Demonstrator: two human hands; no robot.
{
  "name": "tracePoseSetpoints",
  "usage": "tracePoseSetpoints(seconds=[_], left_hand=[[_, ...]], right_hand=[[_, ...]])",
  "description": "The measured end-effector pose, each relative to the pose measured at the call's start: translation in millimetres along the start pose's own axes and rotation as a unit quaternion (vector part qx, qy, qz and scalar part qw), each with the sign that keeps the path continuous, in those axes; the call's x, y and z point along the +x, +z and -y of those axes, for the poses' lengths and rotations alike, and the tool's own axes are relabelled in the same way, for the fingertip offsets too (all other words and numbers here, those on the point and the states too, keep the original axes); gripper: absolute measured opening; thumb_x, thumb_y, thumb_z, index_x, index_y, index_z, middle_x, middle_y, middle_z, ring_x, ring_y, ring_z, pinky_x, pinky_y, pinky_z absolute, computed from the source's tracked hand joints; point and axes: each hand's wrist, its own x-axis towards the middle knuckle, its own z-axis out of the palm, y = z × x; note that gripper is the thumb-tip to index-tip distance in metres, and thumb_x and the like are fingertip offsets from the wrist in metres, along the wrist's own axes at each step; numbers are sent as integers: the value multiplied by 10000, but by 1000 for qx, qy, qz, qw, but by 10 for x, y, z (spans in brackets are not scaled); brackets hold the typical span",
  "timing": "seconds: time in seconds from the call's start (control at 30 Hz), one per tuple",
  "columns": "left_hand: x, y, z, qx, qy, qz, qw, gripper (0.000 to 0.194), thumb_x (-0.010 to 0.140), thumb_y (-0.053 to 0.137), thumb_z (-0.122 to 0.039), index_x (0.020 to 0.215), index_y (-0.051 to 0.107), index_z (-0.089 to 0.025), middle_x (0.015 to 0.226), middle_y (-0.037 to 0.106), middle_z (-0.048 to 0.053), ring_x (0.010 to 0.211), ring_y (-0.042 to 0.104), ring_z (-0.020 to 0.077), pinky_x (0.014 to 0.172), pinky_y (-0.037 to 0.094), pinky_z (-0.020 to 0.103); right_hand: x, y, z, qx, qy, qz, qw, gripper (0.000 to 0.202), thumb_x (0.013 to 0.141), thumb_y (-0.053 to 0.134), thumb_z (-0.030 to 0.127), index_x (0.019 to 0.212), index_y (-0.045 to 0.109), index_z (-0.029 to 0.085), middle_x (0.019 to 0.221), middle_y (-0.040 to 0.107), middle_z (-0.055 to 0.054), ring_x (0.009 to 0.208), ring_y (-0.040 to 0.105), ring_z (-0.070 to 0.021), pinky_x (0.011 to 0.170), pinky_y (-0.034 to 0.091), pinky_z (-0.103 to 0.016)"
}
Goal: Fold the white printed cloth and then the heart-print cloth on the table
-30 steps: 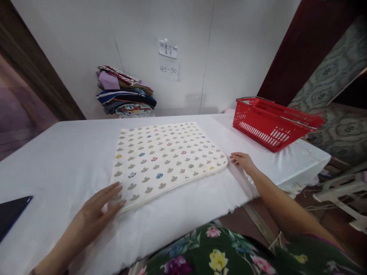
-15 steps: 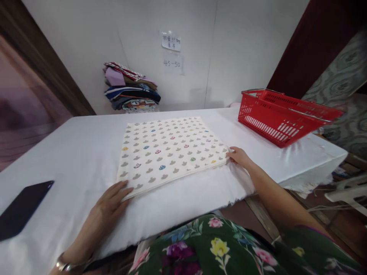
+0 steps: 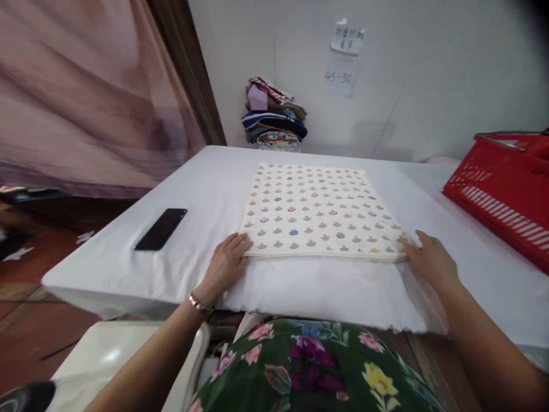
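Note:
A folded cream cloth (image 3: 317, 209) printed with grey mushroom shapes and a few coloured ones lies flat in front of me, its layers showing along the near edge. My left hand (image 3: 229, 257) is at its near left corner, fingers over the top and the thumb largely hidden below. At the near right corner, my right hand (image 3: 429, 257) pinches the layered edge, with one finger raised off the fabric. Both hands are closed on the cloth.
A white-covered table (image 3: 206, 189) carries a black phone (image 3: 162, 229) at left and a red plastic basket (image 3: 510, 191) at right. Folded fabrics (image 3: 275, 117) are stacked against the wall. A white chair (image 3: 107, 349) stands below the table's left front edge. Paper signs (image 3: 347, 39) hang behind.
My view has swung left, so the cloth and basket appear further right and more of the curtain and floor shows. Both hands stay at the cloth's near corners, its near edge now looking level.

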Motion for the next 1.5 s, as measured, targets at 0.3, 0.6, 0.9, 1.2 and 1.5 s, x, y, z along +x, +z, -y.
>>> tracePoseSetpoints(seconds=[0.3,0.6,0.9,1.2,1.5], left_hand=[[419,76,-495,20,131,-16,991,310,809,466,-116,1086,586,-186,1173,583,90,1075,496,236,935,380,410],[555,173,-538,0,109,-9,994,172,848,462,-187,924,615,-202,913,600,49,853,544,191,735,428,333],[567,128,-711,0,154,-28,988,258,856,456,-175,1098,543,-182,1018,597,76,950,529,215,779,433,361],[610,246,-833,-9,240,-30,970,270,902,324,-101,904,588,-160,1078,575,71,959,502,180,822,409,331],[654,220,-986,-7,249,21,968,210,900,425,-240,1000,599,-177,1220,532,85,1106,470,229,883,385,381]], right_hand=[[-383,192,1016,103,-456,26,884,360,877,486,377,1195,537,218,1241,531,-102,1155,477,-253,959,412,-422],[-315,267,1277,98,-478,12,873,258,922,397,258,1043,614,184,1054,622,-96,991,546,-226,847,456,-402],[-325,293,1299,136,-432,43,891,272,921,376,265,1078,593,213,1022,626,-86,948,564,-222,823,477,-408],[-338,240,1330,191,-381,97,900,239,911,393,273,1033,589,214,986,618,-72,926,563,-203,810,472,-361],[-347,318,1324,209,-387,51,897,258,912,377,284,1032,600,234,997,629,-76,922,573,-216,792,483,-371]])
